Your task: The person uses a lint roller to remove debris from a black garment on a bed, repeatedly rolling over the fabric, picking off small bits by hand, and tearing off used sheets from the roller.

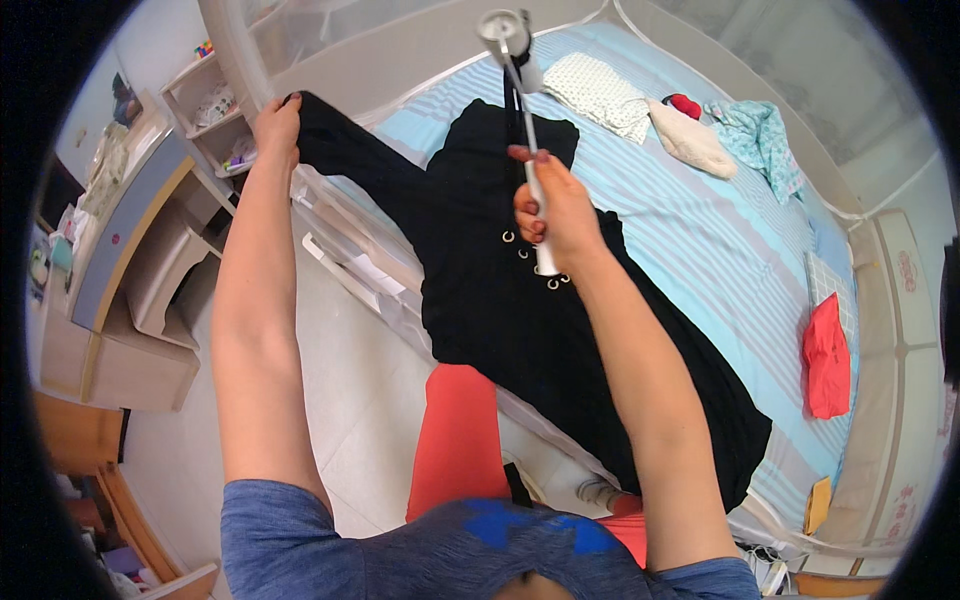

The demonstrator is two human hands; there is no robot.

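Note:
A black long garment [480, 260] with several gold rings on its front is spread over the bed, its lower end at the near right. My left hand [278, 130] is closed on the end of its sleeve, pulling it out to the left and up off the bed. Above the garment, my right hand [560, 210] grips the white handle of what looks like a lint roller [508, 45]. The roller's round white head points away from me, and a dark strip shows beside its rod. Whether the head touches anything is hard to tell.
Striped blue bedding [650, 200] covers the bed inside a mesh net. On it lie a white dotted cloth [597, 95], a cream cushion-like item [690, 138], a teal patterned cloth [757, 145] and a red bag [826, 360]. A desk [130, 235] and shelf stand left.

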